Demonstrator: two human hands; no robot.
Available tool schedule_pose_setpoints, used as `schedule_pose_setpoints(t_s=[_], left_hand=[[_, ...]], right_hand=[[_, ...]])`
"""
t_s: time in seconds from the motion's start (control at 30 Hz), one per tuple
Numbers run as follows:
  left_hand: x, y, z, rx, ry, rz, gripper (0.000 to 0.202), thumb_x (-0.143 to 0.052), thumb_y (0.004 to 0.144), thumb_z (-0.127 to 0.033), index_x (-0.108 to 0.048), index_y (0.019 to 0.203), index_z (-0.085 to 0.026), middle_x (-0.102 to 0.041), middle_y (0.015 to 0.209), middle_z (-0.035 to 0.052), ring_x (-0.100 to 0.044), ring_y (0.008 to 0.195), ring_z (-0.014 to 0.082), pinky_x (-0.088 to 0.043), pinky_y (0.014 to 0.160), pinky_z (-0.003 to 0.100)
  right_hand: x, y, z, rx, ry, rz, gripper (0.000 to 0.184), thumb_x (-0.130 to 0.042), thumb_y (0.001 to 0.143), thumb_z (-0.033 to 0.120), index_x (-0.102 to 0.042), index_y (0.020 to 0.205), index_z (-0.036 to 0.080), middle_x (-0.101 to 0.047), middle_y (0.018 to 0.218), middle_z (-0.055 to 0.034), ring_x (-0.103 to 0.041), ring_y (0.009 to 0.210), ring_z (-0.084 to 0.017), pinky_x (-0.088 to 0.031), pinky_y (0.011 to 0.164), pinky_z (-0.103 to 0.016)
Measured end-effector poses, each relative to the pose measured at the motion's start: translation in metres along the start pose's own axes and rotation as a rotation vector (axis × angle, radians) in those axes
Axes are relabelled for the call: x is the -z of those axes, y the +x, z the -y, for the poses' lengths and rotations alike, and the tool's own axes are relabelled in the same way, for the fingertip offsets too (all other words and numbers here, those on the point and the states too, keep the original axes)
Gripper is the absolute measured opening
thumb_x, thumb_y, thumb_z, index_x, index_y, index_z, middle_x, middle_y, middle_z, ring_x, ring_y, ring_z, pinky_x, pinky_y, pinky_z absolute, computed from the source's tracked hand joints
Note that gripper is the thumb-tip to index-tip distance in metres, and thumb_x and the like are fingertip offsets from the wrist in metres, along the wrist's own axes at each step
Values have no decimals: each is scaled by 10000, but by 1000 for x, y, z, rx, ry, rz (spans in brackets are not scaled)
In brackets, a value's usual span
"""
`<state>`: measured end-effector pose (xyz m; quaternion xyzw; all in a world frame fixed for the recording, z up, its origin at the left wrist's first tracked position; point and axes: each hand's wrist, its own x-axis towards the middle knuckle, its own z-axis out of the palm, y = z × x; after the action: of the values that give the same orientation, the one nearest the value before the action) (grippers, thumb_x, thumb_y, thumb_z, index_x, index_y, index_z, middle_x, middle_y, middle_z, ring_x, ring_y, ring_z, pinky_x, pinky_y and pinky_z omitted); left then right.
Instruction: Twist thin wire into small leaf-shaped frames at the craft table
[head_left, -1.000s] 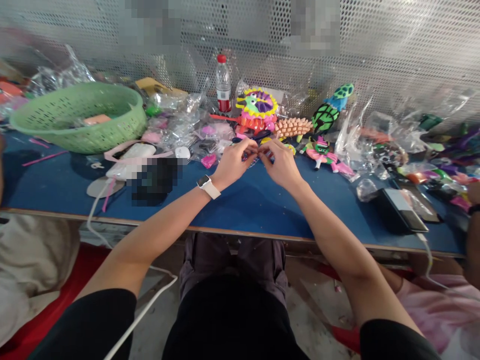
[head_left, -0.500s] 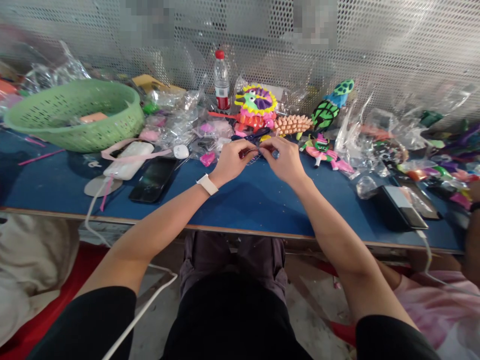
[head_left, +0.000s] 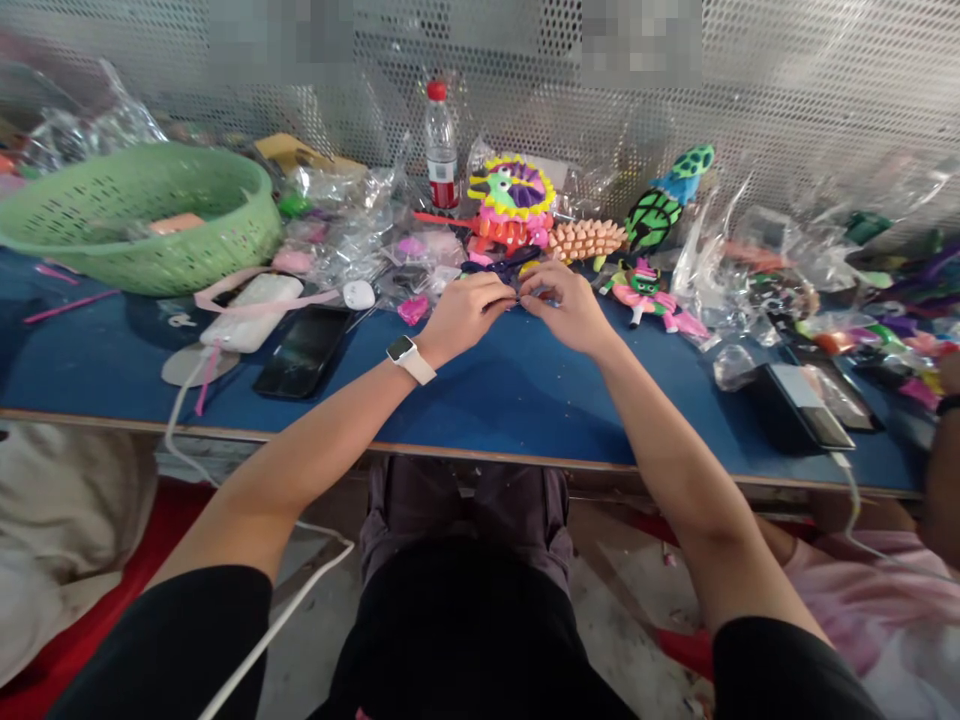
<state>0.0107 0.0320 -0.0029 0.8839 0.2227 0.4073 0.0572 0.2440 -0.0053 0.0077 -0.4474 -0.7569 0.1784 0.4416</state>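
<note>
My left hand (head_left: 465, 315), with a white watch on the wrist, and my right hand (head_left: 564, 308) meet fingertip to fingertip over the blue table (head_left: 487, 390). Both pinch one small dark piece between them; I cannot make out what it is. Just behind my fingers lies a dark purple toy part (head_left: 501, 266). Beyond it stand a yellow-rimmed purple and green monster toy (head_left: 512, 198), an orange spiky toy (head_left: 585, 240) and a green and blue turtle toy (head_left: 660, 205). A small green and pink figure (head_left: 646, 292) lies right of my right hand.
A green perforated basket (head_left: 142, 215) sits far left. A black phone (head_left: 302, 350) and a white power bank (head_left: 251, 312) with a cable lie left of my arms. A water bottle (head_left: 441, 150) stands at the back. Clear bags cover the back; two dark devices (head_left: 806, 405) lie right.
My view has shifted slightly, so the table sits a little lower and left. My two hands stay pinched together at the same spot, working the small piece with little movement.
</note>
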Motion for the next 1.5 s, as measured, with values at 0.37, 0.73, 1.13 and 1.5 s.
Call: schedule_pose_setpoints(t_s=[0.37,0.73,1.13,1.5], left_hand=[[5,4,-1,28,-38,124,207,-674,1161,-261,-877,1146,-224,-865,1146,115,-798,1123,293,-609,1017,459],[5,6,-6,232,-113,65,79,-809,1042,-237,-876,1010,-212,-870,978,78,-765,862,248,-570,842,389],[-1,2,-3,269,-147,65,120,-811,1037,-281,-840,941,-214,-818,817,38,-682,713,192,-518,728,345],[1,3,-3,239,-124,76,122,-781,1050,-167,-891,1033,-218,-884,984,71,-803,882,232,-613,877,372]], right_hand=[[1,5,-12,-76,90,162,103,-730,954,294,-819,913,262,-797,1323,-69,-735,1265,-315,-608,1135,-558],[4,-4,5,254,-276,-53,102,-743,972,217,-815,971,290,-774,1311,-122,-706,1282,-375,-580,1170,-657],[1,-4,10,327,-465,-8,116,-762,965,242,-814,896,319,-833,1237,-68,-672,1334,-437,-495,1199,-791],[-15,-2,-2,306,-416,-41,176,-721,981,181,-812,924,320,-800,1162,-79,-659,1316,-421,-483,1223,-787]])
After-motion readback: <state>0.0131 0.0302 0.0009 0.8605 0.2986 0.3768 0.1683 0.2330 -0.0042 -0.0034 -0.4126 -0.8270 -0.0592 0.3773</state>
